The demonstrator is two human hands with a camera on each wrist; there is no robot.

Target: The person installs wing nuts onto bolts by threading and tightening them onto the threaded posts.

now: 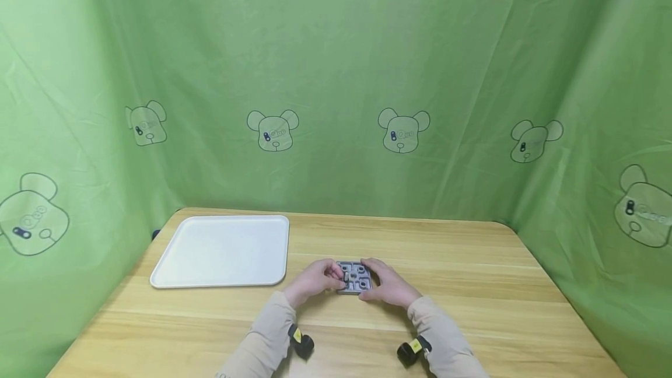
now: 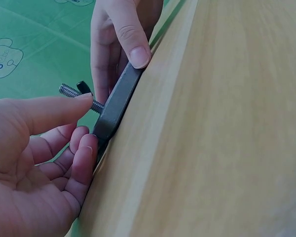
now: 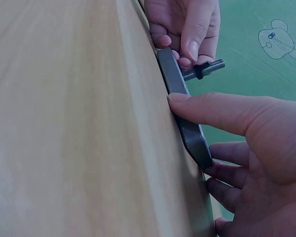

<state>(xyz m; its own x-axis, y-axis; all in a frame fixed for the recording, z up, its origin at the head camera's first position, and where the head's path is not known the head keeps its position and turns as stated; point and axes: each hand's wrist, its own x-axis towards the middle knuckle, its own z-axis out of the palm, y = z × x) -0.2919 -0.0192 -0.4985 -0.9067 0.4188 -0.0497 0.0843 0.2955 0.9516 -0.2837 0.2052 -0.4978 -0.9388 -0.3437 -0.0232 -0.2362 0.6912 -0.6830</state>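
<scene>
A grey square metal plate (image 1: 355, 291) with recesses and round holes lies on the table between both hands. From its left part a threaded bolt (image 3: 218, 64) stands up, with a small black nut (image 3: 202, 69) partway along it. My left hand (image 1: 317, 277) has its thumb tip at this nut and its fingers curled close by; it seems to pinch the nut, though the contact is partly hidden. The right hand (image 1: 389, 286) grips the plate's right side, thumb on the near edge (image 3: 175, 81) and fingers round the far corner.
A white tray (image 1: 220, 252) lies at the back left of the wooden table (image 1: 420, 244). Green curtains (image 1: 336, 63) with bear drawings stand along the back and both sides. Dark wrist cameras hang beneath both forearms.
</scene>
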